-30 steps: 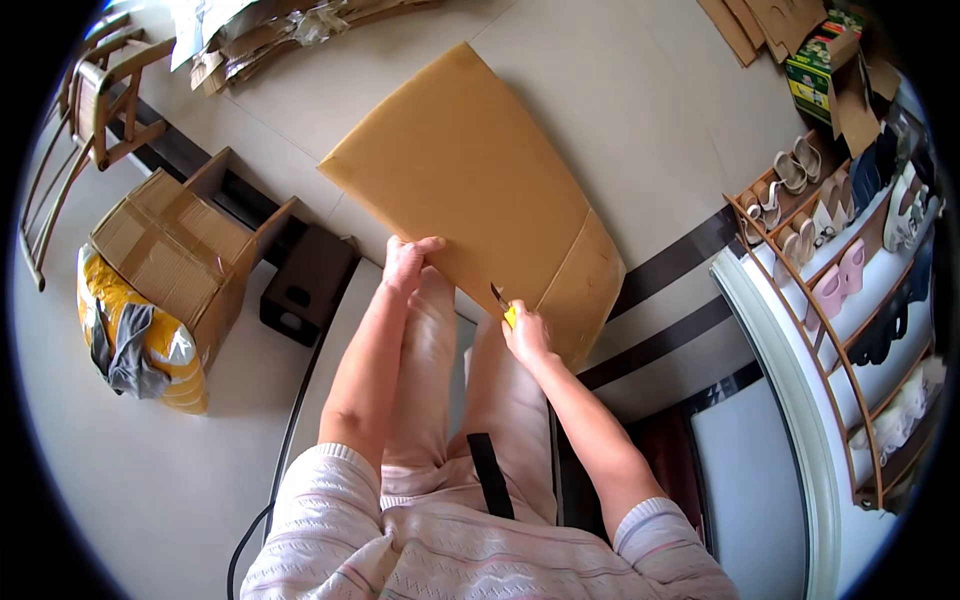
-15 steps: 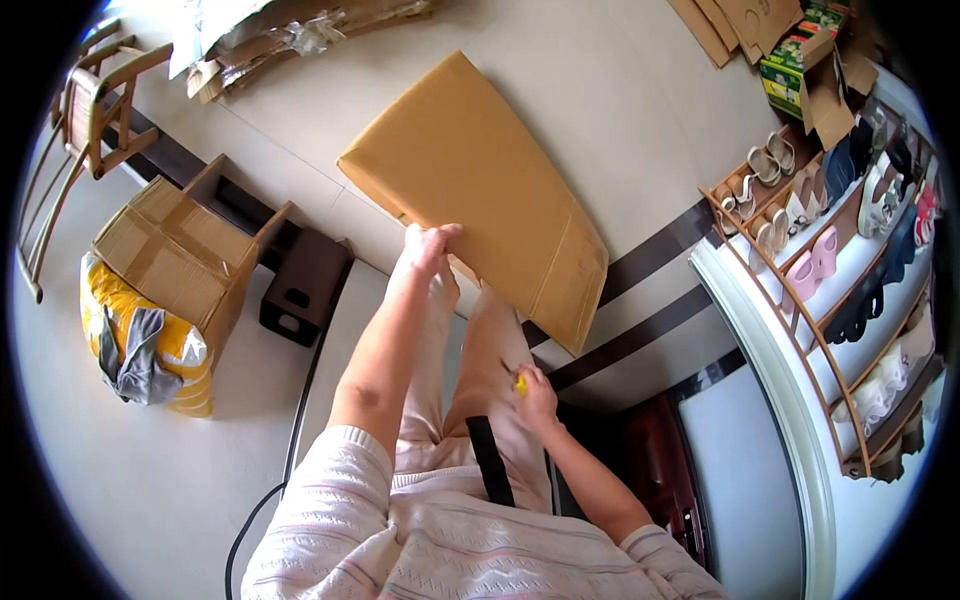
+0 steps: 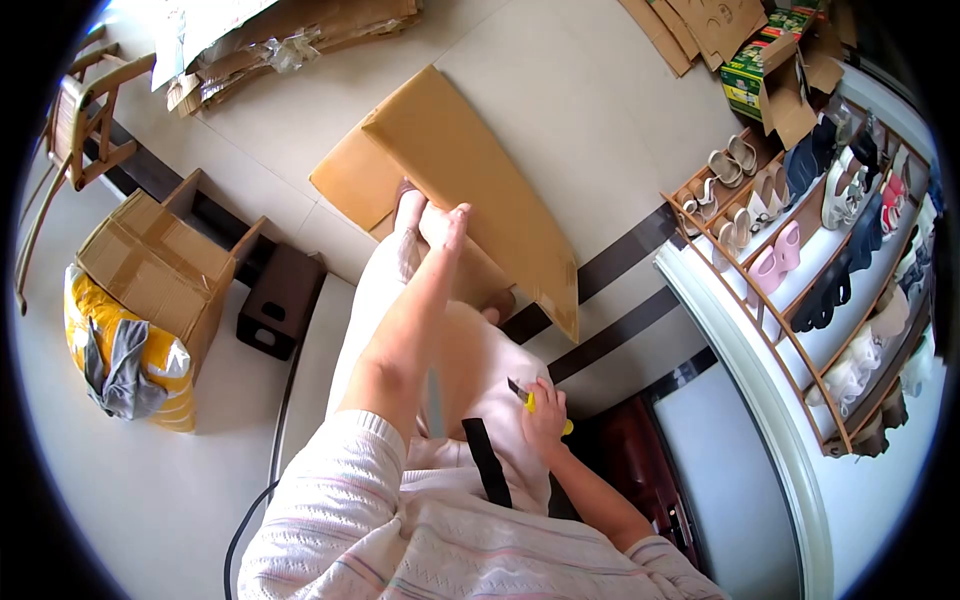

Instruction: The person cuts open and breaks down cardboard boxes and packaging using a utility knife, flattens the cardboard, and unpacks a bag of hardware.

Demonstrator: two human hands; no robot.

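A large brown folded cardboard sheet (image 3: 480, 190) stands tilted on the floor in front of my legs. Its second panel (image 3: 350, 175) lies open to the left, beside my foot. My left hand (image 3: 452, 228) is at the near edge of the upright panel and grips it; some of its fingers are hidden. Close to my right thigh, my right hand (image 3: 545, 415) is closed around a yellow utility knife (image 3: 530, 402). The knife's dark blade is out and points up and left, away from the cardboard.
At left are a taped cardboard box (image 3: 160, 265), a yellow bag (image 3: 150, 390) with a grey cloth, a dark brown box (image 3: 282, 305) and a wooden chair (image 3: 95, 115). Flattened cardboard (image 3: 300, 40) lies at the back. A shoe rack (image 3: 775, 355) stands at right.
The cardboard has opened out, with a second panel now showing at left. My left hand has moved slightly up and right with the edge. The knife in my right hand shows more clearly.
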